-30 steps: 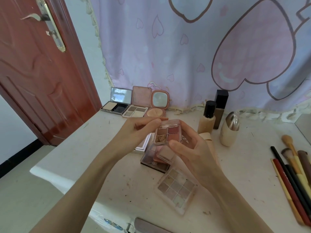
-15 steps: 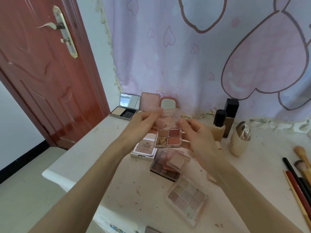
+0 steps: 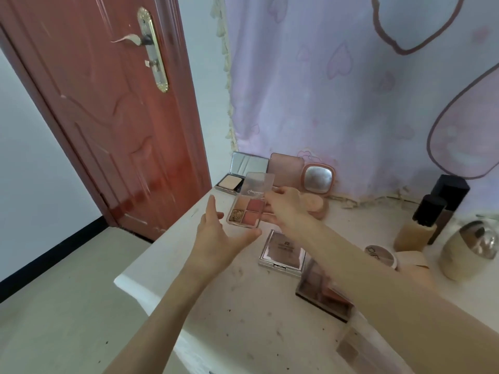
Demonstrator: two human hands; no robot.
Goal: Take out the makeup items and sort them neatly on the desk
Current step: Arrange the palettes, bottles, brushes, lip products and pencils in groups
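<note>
**Four-pan palette heading for the back row**

At nine o'clock of the scene stands the red door (image 3: 108,125), well apart from the work; the desk (image 3: 243,314) runs from there toward three o'clock.

The left hand (image 3: 216,238) sits at about seven o'clock of the small palette (image 3: 247,211), fingers straight and spread, thumb tip just under the palette's near edge, grasping nothing; the right hand (image 3: 283,206) comes in from three o'clock and pinches the palette at the hinge line, its clear lid (image 3: 258,184) standing open and upright.

The palette hangs above the desk, just in front of the open black compact (image 3: 235,182) and the pink compact (image 3: 286,170) at twelve o'clock; my judgement is that it is being set into that row; to do it well, lower the base flat, keep the lid propped at the same angle as its neighbours, and let the left hand steady the near edge so the base does not skate into the black compact.

Contents: the palette holds four pans, one glittery gold, the others pink and rose; the black compact holds a pale powder pan under its mirror; the round mirror compact (image 3: 318,179) shows a peach puff (image 3: 314,203) at its base; further toward three o'clock stand a closed silver case (image 3: 282,252), two foundation bottles (image 3: 421,225), and a cream jar (image 3: 469,249) whose contents I cannot tell.
</note>
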